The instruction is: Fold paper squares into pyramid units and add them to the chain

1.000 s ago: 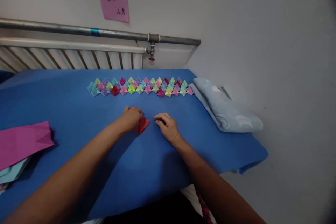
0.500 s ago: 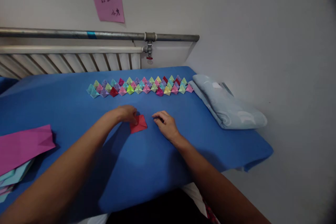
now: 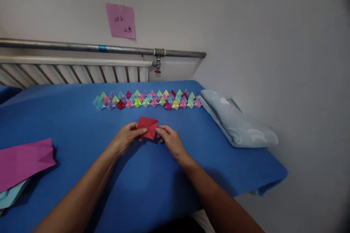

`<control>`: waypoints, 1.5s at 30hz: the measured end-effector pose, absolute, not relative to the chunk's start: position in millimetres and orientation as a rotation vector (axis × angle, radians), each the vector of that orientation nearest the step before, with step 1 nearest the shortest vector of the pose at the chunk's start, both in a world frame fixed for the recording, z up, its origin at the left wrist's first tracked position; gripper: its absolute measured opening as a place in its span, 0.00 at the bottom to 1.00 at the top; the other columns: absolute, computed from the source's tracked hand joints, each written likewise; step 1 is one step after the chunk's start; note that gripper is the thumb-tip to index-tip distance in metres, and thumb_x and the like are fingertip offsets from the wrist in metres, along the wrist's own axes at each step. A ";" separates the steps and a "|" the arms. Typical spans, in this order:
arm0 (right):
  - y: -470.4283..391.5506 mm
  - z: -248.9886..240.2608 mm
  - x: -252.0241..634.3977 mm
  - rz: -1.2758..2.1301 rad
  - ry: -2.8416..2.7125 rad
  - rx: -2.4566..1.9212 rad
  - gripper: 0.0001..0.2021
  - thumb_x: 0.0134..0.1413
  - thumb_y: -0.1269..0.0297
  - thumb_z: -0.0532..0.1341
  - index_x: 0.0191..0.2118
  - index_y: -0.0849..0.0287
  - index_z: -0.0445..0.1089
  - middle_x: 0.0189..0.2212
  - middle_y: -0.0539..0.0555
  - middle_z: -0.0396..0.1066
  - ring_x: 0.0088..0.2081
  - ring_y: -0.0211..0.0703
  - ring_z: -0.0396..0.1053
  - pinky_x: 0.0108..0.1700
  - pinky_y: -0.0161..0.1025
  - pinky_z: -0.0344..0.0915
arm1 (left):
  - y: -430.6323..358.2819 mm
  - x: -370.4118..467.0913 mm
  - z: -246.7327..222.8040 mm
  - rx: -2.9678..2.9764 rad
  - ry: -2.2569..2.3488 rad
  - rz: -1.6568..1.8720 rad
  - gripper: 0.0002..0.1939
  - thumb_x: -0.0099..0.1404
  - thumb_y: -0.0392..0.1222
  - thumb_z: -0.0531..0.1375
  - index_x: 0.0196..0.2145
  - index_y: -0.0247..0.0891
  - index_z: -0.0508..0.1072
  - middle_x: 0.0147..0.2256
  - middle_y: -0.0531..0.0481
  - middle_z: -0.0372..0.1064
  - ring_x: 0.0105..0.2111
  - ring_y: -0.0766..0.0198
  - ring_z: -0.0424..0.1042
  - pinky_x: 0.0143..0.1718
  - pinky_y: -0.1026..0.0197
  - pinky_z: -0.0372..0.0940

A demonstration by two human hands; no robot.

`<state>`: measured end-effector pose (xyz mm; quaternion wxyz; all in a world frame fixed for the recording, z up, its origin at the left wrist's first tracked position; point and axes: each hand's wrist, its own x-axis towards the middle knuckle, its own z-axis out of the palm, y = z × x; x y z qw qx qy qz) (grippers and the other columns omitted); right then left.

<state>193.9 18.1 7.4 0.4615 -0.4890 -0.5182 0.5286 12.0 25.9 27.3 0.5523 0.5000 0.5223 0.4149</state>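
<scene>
A small square of folded red paper with crossing crease lines is held up over the blue sheet. My left hand grips it from the left, thumb lying across its front and fingers behind. At the right edge, the thumb and fingers of my right hand are pinched on the paper's side corner. Beyond both hands, folded paper pieces in many colours stand in close rows.
On the left lie a large magenta paper sheet and light blue sheets under it. A folded pale blue blanket rests at the right edge. Behind are a radiator, a metal pipe and a pink note.
The red paper has been lifted and turned, and my left hand's thumb now lies on its front. My right hand has closed in from beside it onto its right edge. The view has tilted upward.
</scene>
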 end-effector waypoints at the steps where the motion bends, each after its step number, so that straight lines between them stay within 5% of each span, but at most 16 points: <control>1: 17.0 7.8 189.1 1.342 -1.269 -1.185 0.14 0.49 0.50 0.62 0.34 0.56 0.73 0.25 0.47 0.68 0.26 0.36 0.63 0.30 0.33 0.60 | 23.7 15.6 24.3 1.145 1.216 1.018 0.22 0.43 0.57 0.69 0.25 0.37 0.68 0.23 0.54 0.66 0.22 0.68 0.64 0.26 0.63 0.60; 10: 16.5 -0.2 168.4 1.475 -1.036 -1.084 0.11 0.42 0.55 0.64 0.30 0.56 0.72 0.26 0.47 0.71 0.28 0.37 0.64 0.35 0.36 0.62 | 12.9 27.3 15.4 1.001 1.138 1.053 0.19 0.42 0.49 0.72 0.22 0.37 0.69 0.20 0.55 0.67 0.21 0.69 0.65 0.25 0.64 0.60; 18: 17.7 3.7 170.8 1.424 -1.144 -1.178 0.11 0.43 0.53 0.63 0.26 0.56 0.69 0.21 0.46 0.65 0.24 0.36 0.59 0.29 0.35 0.57 | 13.9 17.3 16.4 0.936 1.089 0.936 0.17 0.43 0.47 0.72 0.22 0.35 0.71 0.19 0.54 0.69 0.20 0.69 0.66 0.27 0.62 0.62; 23: 18.8 2.2 172.4 1.386 -1.170 -1.203 0.10 0.43 0.54 0.62 0.25 0.56 0.68 0.20 0.45 0.63 0.23 0.36 0.58 0.29 0.35 0.57 | 13.9 17.7 15.1 0.988 1.090 0.941 0.17 0.44 0.48 0.72 0.21 0.36 0.70 0.18 0.54 0.68 0.20 0.68 0.66 0.27 0.62 0.61; 29: 18.3 -2.7 171.4 1.364 -1.244 -1.221 0.10 0.44 0.56 0.62 0.26 0.58 0.70 0.21 0.46 0.65 0.24 0.35 0.58 0.30 0.33 0.57 | 12.7 19.5 18.8 1.036 1.108 1.001 0.18 0.47 0.50 0.70 0.31 0.35 0.76 0.29 0.51 0.73 0.28 0.65 0.68 0.32 0.62 0.62; 36: 15.4 -2.0 169.9 1.440 -1.284 -1.177 0.09 0.45 0.59 0.62 0.32 0.58 0.74 0.24 0.46 0.69 0.26 0.35 0.61 0.32 0.33 0.59 | 15.4 17.9 9.8 1.064 1.264 1.041 0.19 0.47 0.55 0.67 0.23 0.36 0.71 0.20 0.57 0.64 0.21 0.70 0.59 0.25 0.65 0.54; 45: 17.7 -0.2 171.8 1.500 -1.291 -1.179 0.10 0.47 0.60 0.62 0.34 0.58 0.75 0.27 0.47 0.71 0.28 0.36 0.65 0.34 0.34 0.62 | 16.6 10.4 16.3 1.100 1.215 1.029 0.20 0.50 0.57 0.66 0.22 0.36 0.69 0.20 0.56 0.61 0.22 0.69 0.57 0.25 0.65 0.52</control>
